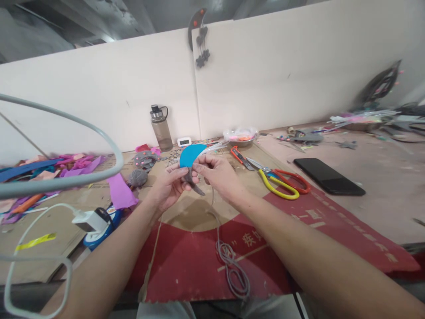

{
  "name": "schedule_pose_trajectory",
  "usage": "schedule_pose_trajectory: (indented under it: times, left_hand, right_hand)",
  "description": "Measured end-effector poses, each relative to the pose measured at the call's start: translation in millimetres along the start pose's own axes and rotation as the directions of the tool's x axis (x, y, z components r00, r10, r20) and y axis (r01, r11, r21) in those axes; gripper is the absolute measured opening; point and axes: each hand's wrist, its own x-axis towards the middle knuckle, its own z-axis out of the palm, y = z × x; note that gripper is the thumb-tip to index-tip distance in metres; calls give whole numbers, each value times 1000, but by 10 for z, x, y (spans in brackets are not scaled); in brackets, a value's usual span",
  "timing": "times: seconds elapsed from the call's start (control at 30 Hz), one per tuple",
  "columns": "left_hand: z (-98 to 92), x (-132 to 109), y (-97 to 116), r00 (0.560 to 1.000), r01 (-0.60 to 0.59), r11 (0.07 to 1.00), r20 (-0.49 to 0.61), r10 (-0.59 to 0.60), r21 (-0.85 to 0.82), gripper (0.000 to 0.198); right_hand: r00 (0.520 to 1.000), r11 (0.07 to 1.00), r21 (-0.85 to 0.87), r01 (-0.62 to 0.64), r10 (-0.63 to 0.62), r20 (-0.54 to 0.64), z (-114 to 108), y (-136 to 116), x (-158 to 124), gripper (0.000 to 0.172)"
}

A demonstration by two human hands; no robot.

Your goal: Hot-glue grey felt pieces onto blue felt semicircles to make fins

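Note:
A rounded blue piece point(191, 155) is held up over the cardboard, with a grey strip point(196, 188) hanging below it. My left hand point(172, 184) is closed on the lower left edge of the blue piece and the grey strip. On the right side, my right hand point(215, 175) pinches at the same spot; what lies between its fingertips is too small to make out. A thin grey cord point(218, 226) runs down from beneath my right hand to a loose coil point(237, 277) on the red part of the cardboard.
Scissors point(282, 179), a red cutter point(241, 157) and a black phone point(328, 176) lie to the right. A bottle point(161, 130) stands behind. Coloured scraps point(73, 168), a grey yarn ball point(137, 178) and a white plug point(89, 220) are at left. A grey tube point(83, 180) crosses the left foreground.

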Motion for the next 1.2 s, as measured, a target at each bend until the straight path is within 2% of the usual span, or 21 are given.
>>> schedule_pose_trajectory:
  times: [0.2, 0.3, 0.37, 0.5, 0.63, 0.83, 1.07, 1.2]
  left_hand:
    - [-34, 3, -1, 997, 74, 997, 34, -75, 11, 18]
    - [-26, 5, -6, 996, 84, 995, 22, -86, 59, 23]
    - [-21, 9, -18, 998, 64, 993, -31, -61, 96, 27]
    - [-22, 22, -57, 984, -35, 983, -163, 65, 182, 24]
    - [-9, 26, -92, 980, -93, 969, -151, 129, 227, 16]
    - [35, 22, -121, 968, -114, 979, -204, 148, 166, 11]
    - [21, 27, -151, 949, -107, 951, -256, 185, 289, 13]
    - [36, 37, -154, 941, -168, 952, -247, 232, 256, 16]
  right_hand:
    - [999, 996, 81, -39, 38, 13, 13, 13, -19, 13]
    - [999, 998, 47, -46, 47, -21, 9, 24, -23, 12]
    - [998, 999, -3, -44, 44, -51, -2, 39, -19, 12]
    - [995, 987, -159, -8, -8, -103, -23, 87, 1, 13]
    - [984, 961, -273, 38, -83, -155, -18, 134, 11, 12]
    - [963, 915, -402, 37, -140, -232, 0, 130, -10, 9]
    - [960, 899, -433, 59, -170, -221, -5, 146, -8, 9]
    - [959, 902, -425, 73, -180, -218, 3, 163, -5, 10]
